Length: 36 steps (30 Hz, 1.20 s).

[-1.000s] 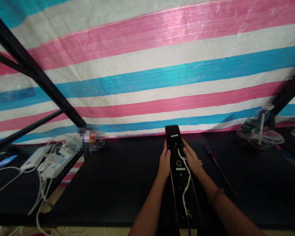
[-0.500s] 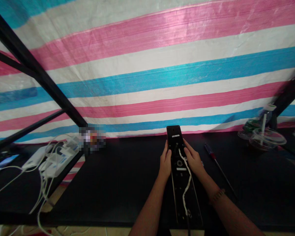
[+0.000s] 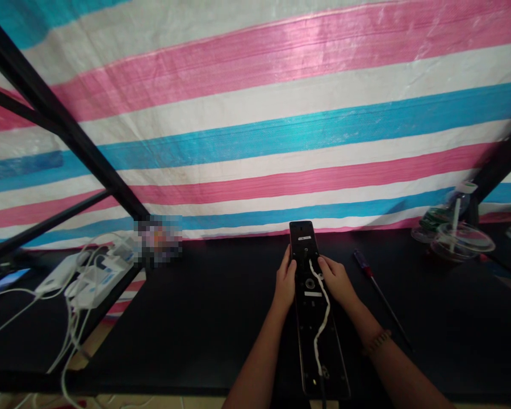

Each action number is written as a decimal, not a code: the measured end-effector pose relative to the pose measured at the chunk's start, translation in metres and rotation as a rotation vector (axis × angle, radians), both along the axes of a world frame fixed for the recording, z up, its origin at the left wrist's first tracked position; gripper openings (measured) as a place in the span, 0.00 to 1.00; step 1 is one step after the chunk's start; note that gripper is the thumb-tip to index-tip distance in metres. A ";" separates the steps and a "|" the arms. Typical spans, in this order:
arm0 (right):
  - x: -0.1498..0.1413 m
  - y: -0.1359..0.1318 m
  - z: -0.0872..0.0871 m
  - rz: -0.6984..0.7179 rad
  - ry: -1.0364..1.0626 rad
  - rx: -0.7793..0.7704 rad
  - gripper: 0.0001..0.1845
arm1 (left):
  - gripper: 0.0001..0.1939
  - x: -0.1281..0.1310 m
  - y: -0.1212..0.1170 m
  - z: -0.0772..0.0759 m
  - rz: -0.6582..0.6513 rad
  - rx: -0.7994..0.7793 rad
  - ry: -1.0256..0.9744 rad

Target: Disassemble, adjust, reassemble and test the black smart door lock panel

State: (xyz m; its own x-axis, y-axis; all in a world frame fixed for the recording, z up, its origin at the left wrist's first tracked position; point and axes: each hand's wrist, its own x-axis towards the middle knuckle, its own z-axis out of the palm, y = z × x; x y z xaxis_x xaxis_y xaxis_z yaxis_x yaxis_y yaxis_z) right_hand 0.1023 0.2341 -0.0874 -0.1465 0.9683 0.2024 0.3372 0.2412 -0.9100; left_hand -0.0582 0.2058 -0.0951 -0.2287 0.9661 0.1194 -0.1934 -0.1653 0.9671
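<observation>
A power strip with white cables plugged into it sits at the far left, on a surface beyond the black frame post. A striped pink, white and blue sheet hangs behind the black table.

The left hand grips the left edge of a long black panel, fingers curled along the side and thumb on the upper face. The panel lies lengthwise on the table, its far end near the sheet and its near end at the table's front edge. A white cord runs along its upper face.

The right hand clasps the panel's right edge, its fingers reaching onto the face beside the cord's upper end. A beaded bracelet circles that wrist.

A screwdriver with a red and blue handle lies on the table just right of the right hand, untouched. At the far right stand a clear domed cup with a straw and a bottle.
</observation>
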 end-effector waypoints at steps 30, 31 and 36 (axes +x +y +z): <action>0.001 0.007 0.000 0.033 -0.022 -0.171 0.33 | 0.27 -0.010 0.002 0.002 -0.036 -0.128 0.169; 0.001 0.008 0.001 0.036 -0.036 -0.172 0.33 | 0.29 -0.010 0.002 0.001 -0.034 -0.143 0.169; 0.001 0.008 0.005 0.034 -0.064 -0.165 0.32 | 0.28 -0.011 0.006 -0.005 -0.004 -0.146 0.159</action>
State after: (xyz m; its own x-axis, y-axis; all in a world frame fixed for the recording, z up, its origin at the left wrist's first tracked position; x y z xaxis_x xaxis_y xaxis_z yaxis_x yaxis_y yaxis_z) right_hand 0.1038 0.2418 -0.0819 -0.1875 0.9818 0.0305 0.3898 0.1029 -0.9151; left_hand -0.0693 0.2122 -0.1006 -0.2146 0.9766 0.0121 -0.0368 -0.0204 0.9991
